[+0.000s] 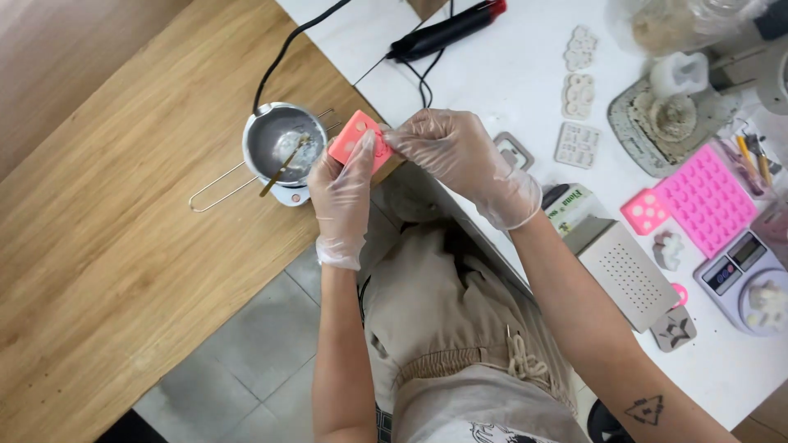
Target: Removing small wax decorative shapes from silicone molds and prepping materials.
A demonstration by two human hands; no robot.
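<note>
Both my hands wear thin clear gloves. My left hand (343, 193) grips a small pink silicone mould (355, 135) from below, thumb on its face. My right hand (455, 156) pinches the mould's right edge with its fingertips. The mould is held in the air at the corner where the wooden table (123, 205) meets the white table (509, 74). Just left of it stands a small metal melting pot (277, 146) with a wire handle and a wooden stick resting in it.
On the white table lie a black corded tool (447, 31), several white moulds (579, 98), a large pink mould (707, 199), a small pink mould (645, 212), a digital scale (747, 279), a grey perforated box (628, 275) and a round tray with wax (669, 119).
</note>
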